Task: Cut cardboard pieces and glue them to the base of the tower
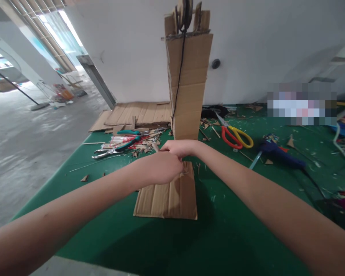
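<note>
A tall cardboard tower (188, 84) stands upright on the table, with round cardboard pieces (185, 15) at its top and a black cord (179, 69) hanging down its face. At its foot lies a flat cardboard base (166, 201). My left hand (168, 168) is closed above this base, its fingertips hidden. Just beyond it, touching it, my right hand (179, 148) has its fingers curled. A small pale piece (155, 147) shows at the left of the right hand's fingers. What either hand holds is hidden.
Teal-handled pliers (129, 142) lie left among red-and-white sticks and cardboard scraps. Scissors with red and yellow handles (237, 137) and a blue glue gun (281, 155) with its cord lie right. Cardboard sheets (140, 114) rest by the wall. The green table's (83, 230) edge is at left.
</note>
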`<state>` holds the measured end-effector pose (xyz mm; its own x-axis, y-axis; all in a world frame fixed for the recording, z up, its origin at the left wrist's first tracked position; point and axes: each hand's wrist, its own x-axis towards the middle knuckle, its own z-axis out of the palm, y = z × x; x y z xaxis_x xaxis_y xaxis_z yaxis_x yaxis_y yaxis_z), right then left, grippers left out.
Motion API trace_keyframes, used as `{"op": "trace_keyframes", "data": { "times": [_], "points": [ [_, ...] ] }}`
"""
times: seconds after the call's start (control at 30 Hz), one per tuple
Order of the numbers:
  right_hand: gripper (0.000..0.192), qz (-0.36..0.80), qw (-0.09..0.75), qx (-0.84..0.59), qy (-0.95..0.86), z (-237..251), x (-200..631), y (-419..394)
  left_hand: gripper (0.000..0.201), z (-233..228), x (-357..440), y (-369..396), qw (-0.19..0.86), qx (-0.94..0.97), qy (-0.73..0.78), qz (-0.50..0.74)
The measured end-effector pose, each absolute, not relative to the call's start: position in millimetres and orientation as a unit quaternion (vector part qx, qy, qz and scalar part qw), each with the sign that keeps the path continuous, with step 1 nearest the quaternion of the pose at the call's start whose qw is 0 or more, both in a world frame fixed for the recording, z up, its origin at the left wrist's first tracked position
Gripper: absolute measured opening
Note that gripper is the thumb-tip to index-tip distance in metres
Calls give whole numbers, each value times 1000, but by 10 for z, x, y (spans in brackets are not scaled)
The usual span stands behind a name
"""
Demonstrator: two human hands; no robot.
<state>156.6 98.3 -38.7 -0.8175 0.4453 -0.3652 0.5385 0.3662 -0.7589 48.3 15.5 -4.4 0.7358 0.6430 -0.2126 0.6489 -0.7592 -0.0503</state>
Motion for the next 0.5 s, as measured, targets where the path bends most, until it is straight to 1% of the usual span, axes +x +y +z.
{"op": "trace_keyframes", "data": {
  "times": [0.1,0.17,0.37,0.5],
  "points": [
    [21,-467,63,297,830,-392,1558,989,31,-8,512,153,24,933,302,-196],
    [19,-463,72,292,834,-402,1555,996,32,8,524,145,27,926,312,-209],
    [17,-451,80,280,844,-360,1557,974,30,-22,501,108,6,929,308,-204],
    [14,-422,62,294,856,-304,1564,970,29,-88,460,115,-10,938,296,-180]
  ]
}}
